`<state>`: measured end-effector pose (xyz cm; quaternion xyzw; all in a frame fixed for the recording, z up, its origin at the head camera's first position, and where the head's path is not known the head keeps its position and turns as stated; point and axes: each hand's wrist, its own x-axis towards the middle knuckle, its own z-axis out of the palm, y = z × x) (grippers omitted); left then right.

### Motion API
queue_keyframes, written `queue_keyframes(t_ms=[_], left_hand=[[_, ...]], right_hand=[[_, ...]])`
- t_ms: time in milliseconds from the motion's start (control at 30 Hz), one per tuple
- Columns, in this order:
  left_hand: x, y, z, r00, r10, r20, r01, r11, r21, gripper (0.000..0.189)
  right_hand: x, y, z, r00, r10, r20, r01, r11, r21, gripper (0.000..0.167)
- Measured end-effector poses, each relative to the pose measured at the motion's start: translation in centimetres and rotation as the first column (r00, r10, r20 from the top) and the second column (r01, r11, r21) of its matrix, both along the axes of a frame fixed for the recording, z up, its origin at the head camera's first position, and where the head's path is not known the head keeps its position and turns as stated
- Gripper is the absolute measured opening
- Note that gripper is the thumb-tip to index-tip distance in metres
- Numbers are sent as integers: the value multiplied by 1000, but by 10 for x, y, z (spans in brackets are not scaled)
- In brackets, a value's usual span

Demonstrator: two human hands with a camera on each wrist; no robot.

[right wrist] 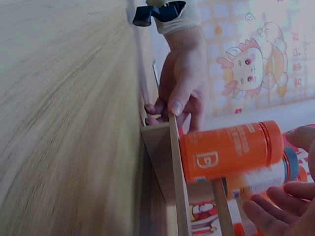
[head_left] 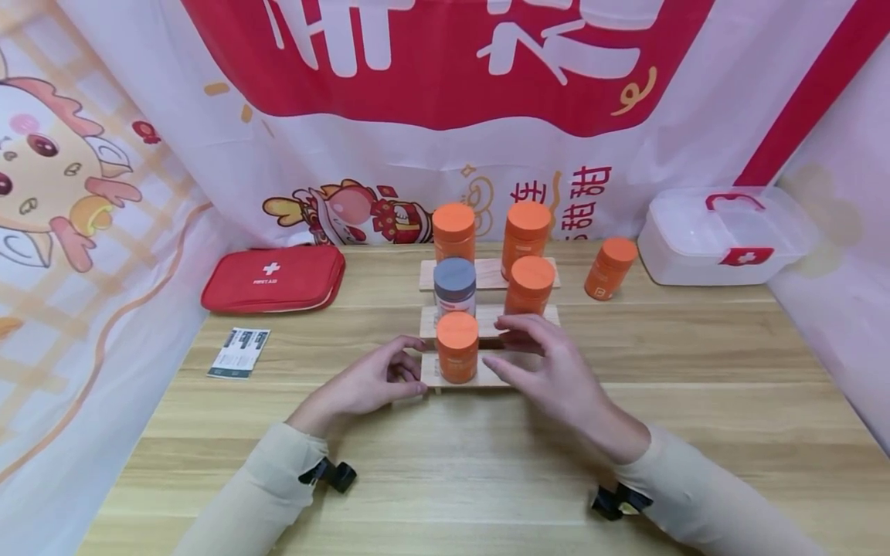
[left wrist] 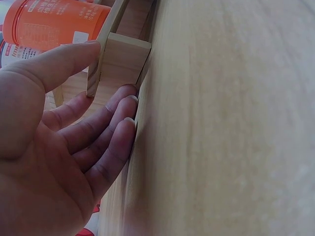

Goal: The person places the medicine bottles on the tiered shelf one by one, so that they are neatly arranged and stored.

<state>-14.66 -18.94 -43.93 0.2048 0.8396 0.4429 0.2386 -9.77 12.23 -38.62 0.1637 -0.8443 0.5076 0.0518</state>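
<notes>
A three-tier wooden display rack (head_left: 489,315) stands mid-table. On its lowest step, at the left, is an orange bottle (head_left: 457,351). The middle step bears a grey-capped bottle (head_left: 455,284) and another orange bottle at right; two more orange bottles stand on the top step. My left hand (head_left: 375,377) holds the left end of the lowest board, thumb at the front edge and index finger at the back edge (left wrist: 93,81). With fingers spread, my right hand (head_left: 556,378) hovers over the right part of the lowest step, apart from the front bottle, holding nothing.
A separate orange bottle (head_left: 610,269) stands right of the rack, beside a clear-lidded white first-aid box (head_left: 723,239). At the left lie a red first-aid pouch (head_left: 273,279) and a small printed card (head_left: 239,353). A printed curtain (head_left: 389,147) hangs behind the table.
</notes>
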Motion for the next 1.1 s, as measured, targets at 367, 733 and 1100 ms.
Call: queue_keyframes(t_ms=[367, 733, 1100], left_hand=[[0, 1, -1, 1000, 0, 4, 0, 1000, 17, 58], [1, 1, -1, 1000, 10, 7, -10, 999, 36, 60], [2, 1, 0, 1000, 6, 3, -6, 999, 31, 59]], right_hand=[[4, 53, 5, 994, -96, -54, 99, 993, 58, 49], [-2, 98, 5, 968, -246, -46, 246, 969, -4, 45], [-40, 142, -16, 911, -405, 77, 401, 914, 65, 63]])
